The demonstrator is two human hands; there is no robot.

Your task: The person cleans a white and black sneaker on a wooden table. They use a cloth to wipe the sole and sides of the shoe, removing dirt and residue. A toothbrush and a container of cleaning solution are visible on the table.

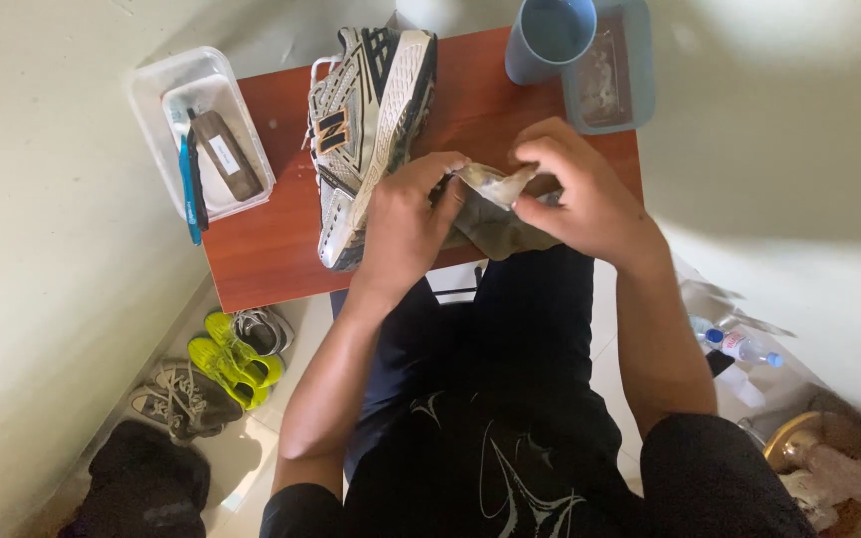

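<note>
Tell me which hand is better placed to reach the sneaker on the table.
Left, probably. The left hand sits right beside the sneaker while gripping the cloth. The right hand holds the cloth's far side, farther from the sneaker.

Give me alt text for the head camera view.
A seated person's left hand and right hand both grip a dirty cloth over a small red table. A sneaker lies on its side beside them, near a blue cup.

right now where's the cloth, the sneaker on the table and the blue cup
cloth [495,214], head view, on its crumpled middle between both hands
sneaker [366,130], head view, on its side panel
blue cup [548,35], head view, on its rim
</note>
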